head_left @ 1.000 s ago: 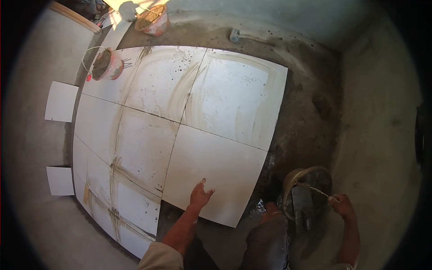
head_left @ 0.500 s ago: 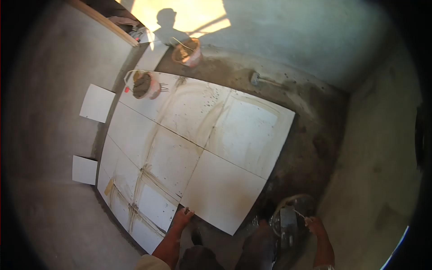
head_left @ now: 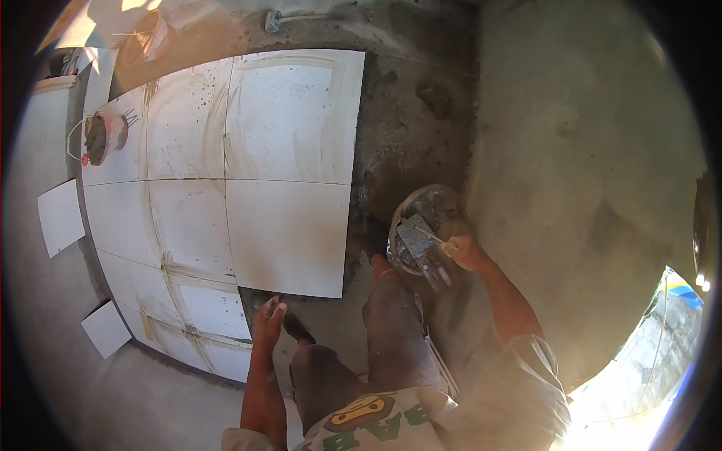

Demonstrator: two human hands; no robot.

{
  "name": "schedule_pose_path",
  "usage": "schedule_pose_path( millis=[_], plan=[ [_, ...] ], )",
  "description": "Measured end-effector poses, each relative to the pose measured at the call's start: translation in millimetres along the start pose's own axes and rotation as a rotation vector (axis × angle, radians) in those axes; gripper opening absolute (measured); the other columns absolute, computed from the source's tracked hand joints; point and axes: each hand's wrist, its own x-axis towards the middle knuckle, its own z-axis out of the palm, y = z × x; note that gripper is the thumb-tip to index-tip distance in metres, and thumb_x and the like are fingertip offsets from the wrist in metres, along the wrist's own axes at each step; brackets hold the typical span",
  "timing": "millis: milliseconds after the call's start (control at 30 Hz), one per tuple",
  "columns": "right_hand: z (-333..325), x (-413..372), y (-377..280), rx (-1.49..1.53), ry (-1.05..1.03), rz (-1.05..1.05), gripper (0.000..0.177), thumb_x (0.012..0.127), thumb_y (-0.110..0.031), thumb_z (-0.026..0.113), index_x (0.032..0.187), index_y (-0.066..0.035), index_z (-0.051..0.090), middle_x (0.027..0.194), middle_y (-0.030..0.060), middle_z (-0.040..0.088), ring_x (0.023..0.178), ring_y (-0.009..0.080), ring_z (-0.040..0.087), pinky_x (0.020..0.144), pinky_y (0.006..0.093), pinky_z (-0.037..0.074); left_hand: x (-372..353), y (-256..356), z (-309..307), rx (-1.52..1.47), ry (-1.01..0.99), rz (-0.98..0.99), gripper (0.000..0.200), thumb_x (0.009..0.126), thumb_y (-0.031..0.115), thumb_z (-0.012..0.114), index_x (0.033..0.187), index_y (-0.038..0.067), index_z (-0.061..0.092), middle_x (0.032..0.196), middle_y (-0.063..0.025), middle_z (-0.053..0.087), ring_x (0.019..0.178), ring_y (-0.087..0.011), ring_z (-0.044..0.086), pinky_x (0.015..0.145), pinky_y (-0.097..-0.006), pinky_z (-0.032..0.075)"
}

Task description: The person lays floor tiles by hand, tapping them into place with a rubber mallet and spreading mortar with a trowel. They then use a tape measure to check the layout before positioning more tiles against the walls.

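Observation:
My right hand (head_left: 465,253) is closed round the handle of a trowel (head_left: 417,234), whose grey blade lies over a round basin (head_left: 404,213) holding wet grey material. My left hand (head_left: 268,316) has its fingers drawn together near the lower edge of the white floor tiles (head_left: 287,237); whatever it holds is too small to make out. Brown smears mark many of the tiles, and thin dark joints run between them.
A bucket of mortar (head_left: 116,137) stands on the tiles at the left. A mallet (head_left: 274,21) lies beyond them. Two loose white tiles (head_left: 62,218) (head_left: 107,329) rest at the left wall. A sack (head_left: 639,353) is at the lower right.
The view has swung right and down, so the tiles and buckets appear further left. More of my legs and shirt shows. My right hand still holds the trowel at the basin.

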Motion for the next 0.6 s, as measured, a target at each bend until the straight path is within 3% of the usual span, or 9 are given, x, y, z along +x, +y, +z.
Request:
schedule_pose_path(
  millis=[233,467,533,600],
  plan=[
    [-10.2,0.2,-20.3,-0.079,0.065,0.034,0.039,0.082,-0.039,0.054,0.076,-0.001,0.061,0.074,0.0200,0.060,0.073,0.0357,0.058,0.067,0.0417,0.044,-5.9,-21.6,-23.0,0.108,0.079,-0.048,0.054,0.082,0.033,0.057,0.116,-0.007,0.050,0.113,-0.0209,0.057,0.106,-0.0280,0.055,0.091,-0.0331,0.040],
    [-47.6,18.4,-30.1,-0.127,0.109,0.041,0.039,0.081,-0.039,0.055,0.072,-0.001,0.058,0.071,0.0188,0.058,0.069,0.0334,0.057,0.064,0.0396,0.043,-13.7,13.7,20.4,0.122,0.041,-0.051,0.055,0.081,0.034,0.059,0.117,-0.007,0.050,0.114,-0.0208,0.056,0.107,-0.0272,0.054,0.091,-0.0328,0.040],
    [-56.9,24.2,-33.1,-0.130,0.110,0.042,0.039,0.082,-0.039,0.055,0.073,-0.001,0.058,0.072,0.0191,0.058,0.071,0.0341,0.058,0.065,0.0402,0.043,-13.1,19.1,30.0,-0.080,0.015,-0.031,0.054,0.081,0.033,0.059,0.117,-0.006,0.051,0.114,-0.0210,0.056,0.108,-0.0276,0.054,0.091,-0.0326,0.040],
    [-64.4,32.4,-30.5,-0.138,0.112,0.040,0.039,0.082,-0.040,0.055,0.074,-0.002,0.059,0.073,0.0194,0.059,0.072,0.0349,0.058,0.065,0.0409,0.044,-10.9,26.2,30.5,-0.077,0.009,-0.014,0.054,0.080,0.033,0.059,0.116,-0.007,0.050,0.114,-0.0213,0.056,0.108,-0.0277,0.054,0.092,-0.0325,0.040]
  ],
)
